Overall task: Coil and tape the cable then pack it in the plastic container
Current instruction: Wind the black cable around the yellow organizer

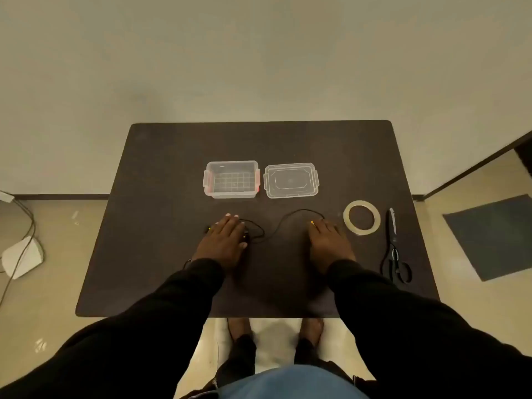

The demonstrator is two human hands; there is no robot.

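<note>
A thin black cable [283, 223] lies loose on the dark table [161, 174], curving between my two hands. My left hand [224, 240] rests flat, palm down, over the cable's left part. My right hand [328, 240] lies flat over its right end, with a small yellow tip showing at the fingertips. The clear plastic container [231, 165] stands open beyond my left hand, with nothing in it. Its clear lid [290, 180] lies beside it on the right. A roll of clear tape [361, 217] lies flat just right of my right hand.
Black-handled scissors [393, 246] lie near the table's right edge, blades pointing away from me. A white device with cables [21, 257] sits on the floor to the left. A dark mat [495, 234] lies on the floor to the right.
</note>
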